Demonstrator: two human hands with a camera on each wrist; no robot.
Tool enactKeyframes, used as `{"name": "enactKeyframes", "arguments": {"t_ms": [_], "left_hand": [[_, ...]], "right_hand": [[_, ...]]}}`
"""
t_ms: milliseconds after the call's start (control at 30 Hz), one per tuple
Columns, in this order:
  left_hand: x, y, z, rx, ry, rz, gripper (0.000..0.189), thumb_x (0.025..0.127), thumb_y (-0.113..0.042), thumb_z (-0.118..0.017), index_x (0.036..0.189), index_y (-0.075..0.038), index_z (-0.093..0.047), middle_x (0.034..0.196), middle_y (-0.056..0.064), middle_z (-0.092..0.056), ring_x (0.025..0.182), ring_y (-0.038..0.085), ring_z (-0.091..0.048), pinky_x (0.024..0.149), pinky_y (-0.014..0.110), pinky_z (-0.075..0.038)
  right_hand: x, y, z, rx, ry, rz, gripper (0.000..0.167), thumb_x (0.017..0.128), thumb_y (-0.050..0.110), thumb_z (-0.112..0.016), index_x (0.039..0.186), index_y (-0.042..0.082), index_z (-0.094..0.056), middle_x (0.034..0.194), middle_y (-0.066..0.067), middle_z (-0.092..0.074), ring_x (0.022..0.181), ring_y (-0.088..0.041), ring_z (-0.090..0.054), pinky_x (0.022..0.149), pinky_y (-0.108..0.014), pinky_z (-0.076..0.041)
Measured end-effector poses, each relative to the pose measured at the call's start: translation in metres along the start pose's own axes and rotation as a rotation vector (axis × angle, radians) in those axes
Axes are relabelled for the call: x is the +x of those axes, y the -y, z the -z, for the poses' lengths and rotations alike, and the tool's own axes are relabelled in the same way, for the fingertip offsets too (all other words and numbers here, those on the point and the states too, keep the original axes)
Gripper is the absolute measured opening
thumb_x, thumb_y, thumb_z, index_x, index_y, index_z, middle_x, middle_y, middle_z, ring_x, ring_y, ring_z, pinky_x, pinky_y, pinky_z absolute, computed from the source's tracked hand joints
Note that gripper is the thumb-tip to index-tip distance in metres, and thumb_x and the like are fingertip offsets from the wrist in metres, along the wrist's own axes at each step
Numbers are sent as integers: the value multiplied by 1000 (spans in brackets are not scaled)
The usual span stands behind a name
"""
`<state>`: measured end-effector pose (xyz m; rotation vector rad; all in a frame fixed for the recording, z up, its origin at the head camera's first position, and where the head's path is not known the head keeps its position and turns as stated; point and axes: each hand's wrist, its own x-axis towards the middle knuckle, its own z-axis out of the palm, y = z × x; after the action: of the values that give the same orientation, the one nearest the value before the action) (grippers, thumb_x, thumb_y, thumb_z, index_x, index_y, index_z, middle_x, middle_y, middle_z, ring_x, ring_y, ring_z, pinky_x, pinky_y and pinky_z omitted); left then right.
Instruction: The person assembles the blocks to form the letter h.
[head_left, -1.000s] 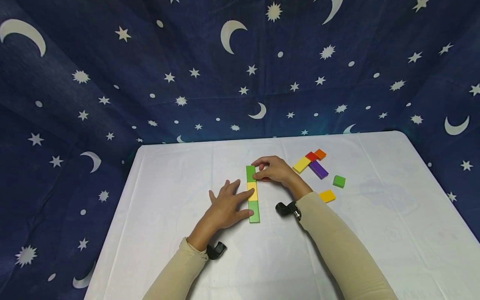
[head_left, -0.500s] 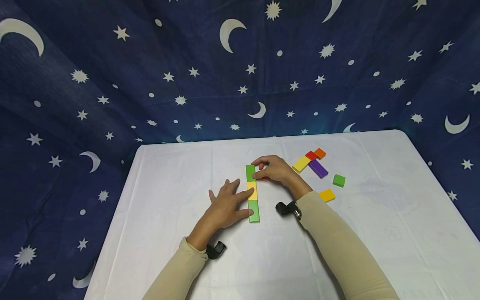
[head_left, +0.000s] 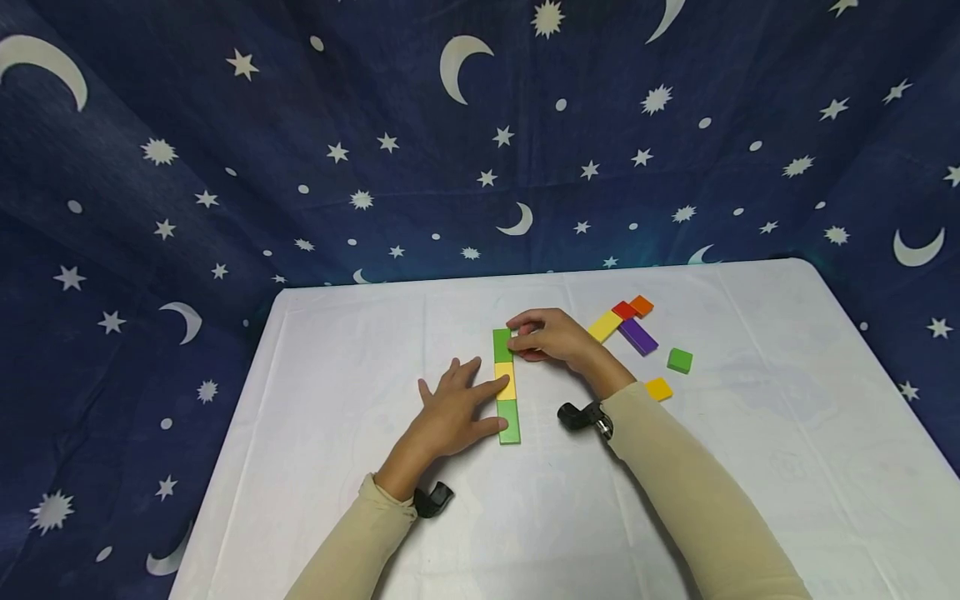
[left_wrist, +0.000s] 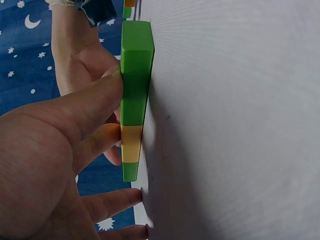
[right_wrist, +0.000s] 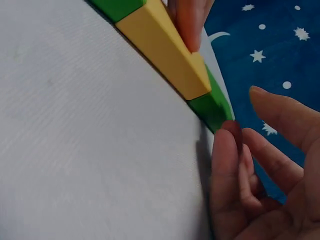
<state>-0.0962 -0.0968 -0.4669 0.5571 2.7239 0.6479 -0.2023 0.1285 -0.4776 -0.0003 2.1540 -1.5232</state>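
Observation:
A straight row on the white table joins a far green block (head_left: pixel 502 345), a yellow block (head_left: pixel 506 370) and a near green block (head_left: pixel 508 423). My left hand (head_left: pixel 448 417) lies left of the row, fingers spread; its thumb touches the near green block (left_wrist: pixel 136 85) and its index finger the yellow block (left_wrist: pixel 131 143). At the far end, my right hand (head_left: pixel 557 340) is beside the far green block on its right. In the right wrist view, the right hand (right_wrist: pixel 280 170) has its thumb apart from the row and its bent fingers close to the block's end, holding nothing visible.
Right of the right hand lie a yellow block (head_left: pixel 604 327), a red block (head_left: pixel 623 310), an orange block (head_left: pixel 642 306) and a purple block (head_left: pixel 638 337). Nearer are a small green block (head_left: pixel 680 361) and an orange-yellow block (head_left: pixel 659 389), partly behind the sleeve. A starry cloth (head_left: pixel 405 225) hangs behind.
My right hand has shifted slightly right, its fingertips loosening from the far green block. My left hand and the row stay where they were.

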Motion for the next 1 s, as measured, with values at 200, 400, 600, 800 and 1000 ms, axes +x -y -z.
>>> {"name": "enactKeyframes", "arguments": {"t_ms": [200,400,600,800,1000], "left_hand": [[0,0,0,-9,-4,-1,64,89,-52,-74,148,-37,-54,166,14,-30,156,47,-17,105,89,-8],[-5,3,1,-17,-1,18,65,89,-51,-75,148,-36,-54,166,14,-30,156,46,-15,105,88,-5],[-6,3,2,-34,-4,4,64,90,-50,-75,149,-36,-54,167,15,-30,156,46,-14,105,88,-4],[-4,3,0,-38,-7,3,64,89,-50,-76,148,-36,-55,167,14,-30,156,46,-15,105,88,-4],[-3,2,-2,-46,-12,-6,64,89,-51,-75,148,-36,-55,166,14,-30,156,46,-14,105,89,-4]], "right_hand": [[-18,9,20,-81,-111,1,33,93,32,-76,121,16,-73,106,-11,-68,85,-23,-67,76,-30,-59],[-40,13,49,-224,-307,135,39,99,44,-66,116,10,-75,101,-18,-70,82,-29,-67,68,-30,-54],[-56,10,77,-439,-457,190,48,101,53,-57,116,11,-74,102,-15,-70,93,-28,-59,80,-39,-46],[-66,-1,96,-630,-395,135,49,98,50,-63,118,7,-73,111,-18,-65,101,-33,-57,88,-50,-48],[-67,-15,107,-717,-358,54,49,93,46,-71,120,5,-71,110,-18,-61,101,-33,-54,86,-50,-48]]}}
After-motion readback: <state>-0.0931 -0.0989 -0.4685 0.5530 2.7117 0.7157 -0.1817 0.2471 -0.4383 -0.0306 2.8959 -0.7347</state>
